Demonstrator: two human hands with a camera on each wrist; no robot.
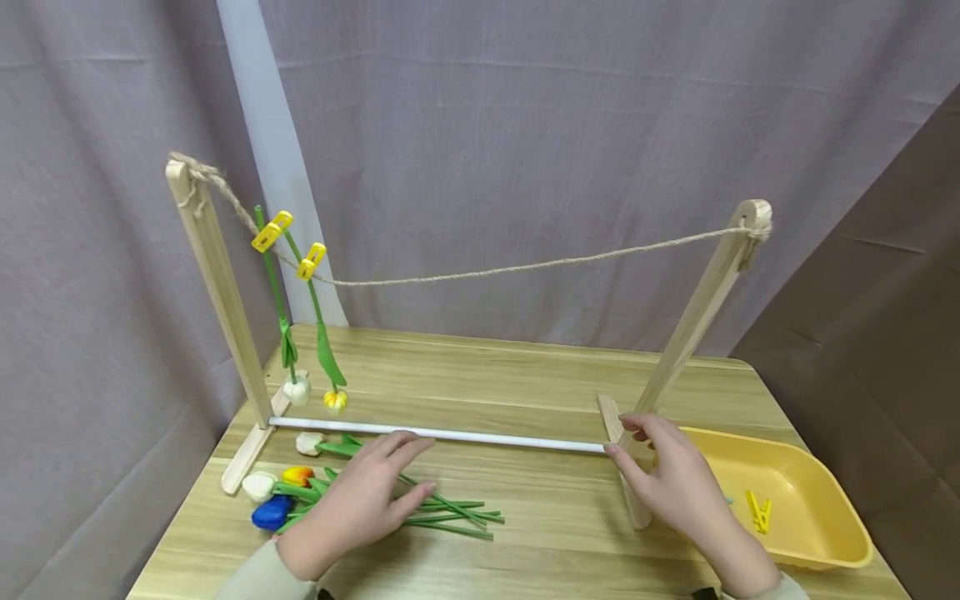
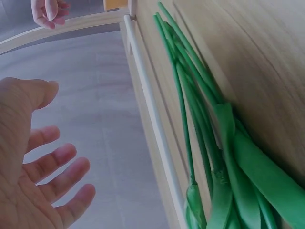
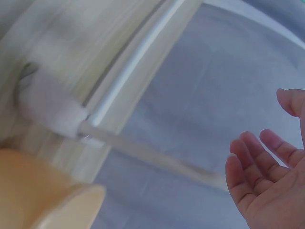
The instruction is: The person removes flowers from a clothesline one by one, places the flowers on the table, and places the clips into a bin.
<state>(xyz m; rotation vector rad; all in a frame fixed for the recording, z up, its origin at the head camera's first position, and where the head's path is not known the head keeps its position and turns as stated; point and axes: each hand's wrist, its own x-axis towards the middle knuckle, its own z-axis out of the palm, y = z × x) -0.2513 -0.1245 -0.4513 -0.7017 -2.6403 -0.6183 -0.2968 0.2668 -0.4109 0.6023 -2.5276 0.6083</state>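
Above a bunch of artificial tulips [image 1: 442,506] lying on the table, my left hand [image 1: 367,496] hovers with fingers spread, holding nothing. The left wrist view shows the green stems [image 2: 190,90] apart from that hand [image 2: 43,157]. My right hand [image 1: 671,475] is in front of the wooden right post [image 1: 693,325], near the yellow basin; its fingers [image 3: 257,162] are loosely bent and grip nothing. Two tulips, one white [image 1: 297,388] and one yellow [image 1: 335,400], hang heads down from a twine line [image 1: 480,273] by yellow clothespins [image 1: 311,261].
The twine runs between the right post and a left wooden post [image 1: 225,292], joined low down by a white rod [image 1: 480,437]. A yellow clothespin [image 1: 759,511] lies in the yellow basin [image 1: 817,492] at the right. Behind the table [image 1: 540,550] hangs a grey curtain [image 1: 525,150].
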